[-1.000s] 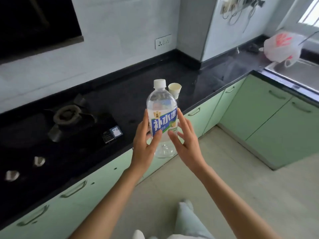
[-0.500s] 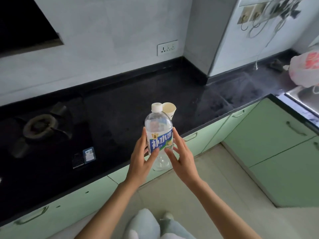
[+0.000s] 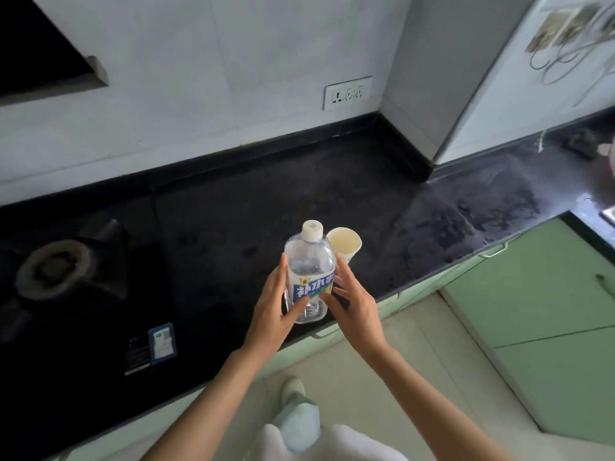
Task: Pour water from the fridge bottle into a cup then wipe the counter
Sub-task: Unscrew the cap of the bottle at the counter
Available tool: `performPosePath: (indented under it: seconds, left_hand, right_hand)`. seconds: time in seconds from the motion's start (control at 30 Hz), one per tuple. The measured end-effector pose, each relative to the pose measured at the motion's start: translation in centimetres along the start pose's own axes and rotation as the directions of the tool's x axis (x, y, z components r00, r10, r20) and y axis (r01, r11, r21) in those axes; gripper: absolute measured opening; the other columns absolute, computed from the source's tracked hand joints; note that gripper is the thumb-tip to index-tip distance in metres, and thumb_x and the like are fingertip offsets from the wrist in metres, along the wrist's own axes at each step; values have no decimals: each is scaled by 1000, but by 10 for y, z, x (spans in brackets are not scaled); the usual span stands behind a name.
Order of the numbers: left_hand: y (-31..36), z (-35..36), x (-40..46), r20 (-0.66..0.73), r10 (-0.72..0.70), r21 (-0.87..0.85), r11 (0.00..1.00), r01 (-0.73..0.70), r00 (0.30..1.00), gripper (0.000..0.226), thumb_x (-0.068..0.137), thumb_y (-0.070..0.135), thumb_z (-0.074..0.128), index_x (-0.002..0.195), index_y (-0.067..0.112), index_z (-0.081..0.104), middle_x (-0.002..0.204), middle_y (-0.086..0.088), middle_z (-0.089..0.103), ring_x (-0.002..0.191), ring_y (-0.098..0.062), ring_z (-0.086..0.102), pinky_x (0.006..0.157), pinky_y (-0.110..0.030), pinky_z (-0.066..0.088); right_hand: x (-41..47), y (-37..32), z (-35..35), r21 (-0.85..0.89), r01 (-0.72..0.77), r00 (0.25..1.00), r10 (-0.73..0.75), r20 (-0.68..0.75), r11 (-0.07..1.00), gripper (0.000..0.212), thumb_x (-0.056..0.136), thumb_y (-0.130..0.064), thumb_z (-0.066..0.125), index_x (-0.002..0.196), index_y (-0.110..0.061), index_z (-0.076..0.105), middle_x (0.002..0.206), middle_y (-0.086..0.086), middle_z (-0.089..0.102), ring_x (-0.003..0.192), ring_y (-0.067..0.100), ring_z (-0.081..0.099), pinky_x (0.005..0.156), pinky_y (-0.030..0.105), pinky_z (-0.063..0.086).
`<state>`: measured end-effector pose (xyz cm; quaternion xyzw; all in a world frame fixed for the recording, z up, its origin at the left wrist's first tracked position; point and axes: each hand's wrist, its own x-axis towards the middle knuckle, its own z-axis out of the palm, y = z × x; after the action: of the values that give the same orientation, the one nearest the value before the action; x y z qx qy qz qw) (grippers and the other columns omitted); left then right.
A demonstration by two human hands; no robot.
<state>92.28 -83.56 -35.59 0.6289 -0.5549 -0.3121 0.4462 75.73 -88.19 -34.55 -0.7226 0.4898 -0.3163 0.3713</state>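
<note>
Bottle (image 3: 309, 277) sits upright between both palms, low centre of my view, over the front edge of the black counter (image 3: 233, 207). Can't tell if its base is down or just above the surface. White cap (image 3: 312, 231) is on, so no pour yet.

Left hand (image 3: 273, 311) is at the bottle's 8 o'clock, fingers straight along the side, thumb across the label. Right hand (image 3: 352, 304) is at 4 o'clock, fingers straight, tips on the label. Neither wraps it; reads as a two-palm clamp to keep it vertical.

Paper cup (image 3: 344, 244) stands at the bottle's 1 o'clock, just beside the shoulder, mouth up. Looks staged close for a short pour.

My call: next is one hand gripping the body, the other taking the cap off. Risk: knocking that light cup.

Gas burner (image 3: 53, 269) at 9 o'clock, well apart.
</note>
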Motion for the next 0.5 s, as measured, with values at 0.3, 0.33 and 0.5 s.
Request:
performPosePath:
  seconds: [0.3,0.33,0.5]
  left_hand:
    - [-22,-7,27,-3,58,79,995,-58,998,83,86,45,61,149,47,7,153,-1,31,137,-21,42,101,-48,47]
    - [-21,-7,27,0,58,77,995,-58,998,83,87,45,61,149,47,7,153,2,30,137,-20,41,101,-47,47]
    - [-21,-10,20,-13,46,67,997,-45,999,82,87,43,62,150,44,10,153,10,29,139,-12,37,104,-44,45]
  right_hand:
    - [24,12,8,-120,53,997,-59,-44,991,82,87,-28,69,145,-52,17,123,-21,57,105,7,62,92,27,52]
    - [23,11,6,-117,75,996,-81,-42,990,80,87,-28,68,146,-50,17,125,-18,56,107,6,61,92,27,52]
    - [17,13,-4,-140,178,984,-174,39,974,64,92,-34,57,148,-36,26,139,-8,50,113,6,58,89,33,54]
